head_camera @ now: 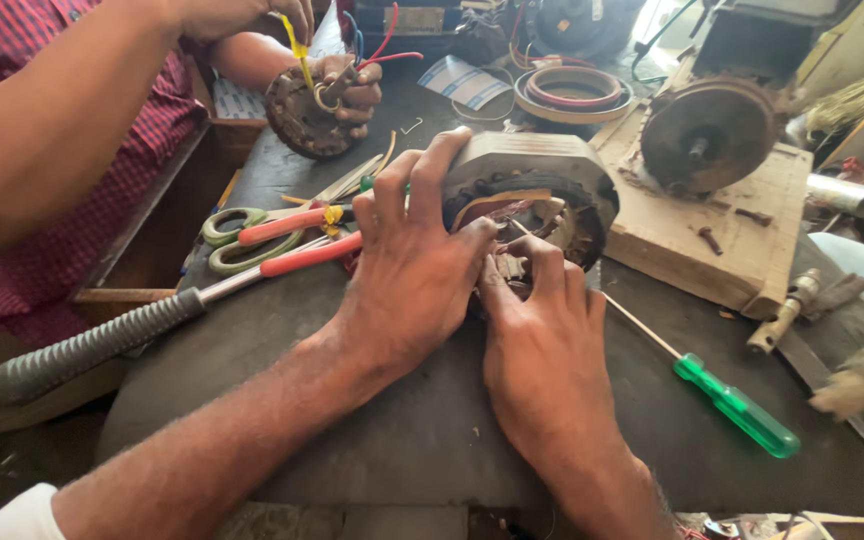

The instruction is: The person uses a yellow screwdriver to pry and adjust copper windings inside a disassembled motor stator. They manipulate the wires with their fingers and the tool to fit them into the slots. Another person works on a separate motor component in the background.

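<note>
A grey motor stator [537, 180] with copper windings stands tilted on the dark worktable [402, 430]. My left hand [412, 265] grips its left side, fingers spread over the housing and thumb at the windings. My right hand [542, 345] sits just below the stator's opening, with its fingertips pressed into the windings. What the fingertips pinch is hidden.
A green-handled screwdriver [737, 405] lies to the right of my right hand. Red-handled pliers [297, 240], green scissors [237, 240] and a grey-handled hammer [92, 345] lie to the left. A person in a red checked shirt works on another small wound part [307, 115] at the back left. A wooden block with a rusty disc [707, 135] stands at the back right.
</note>
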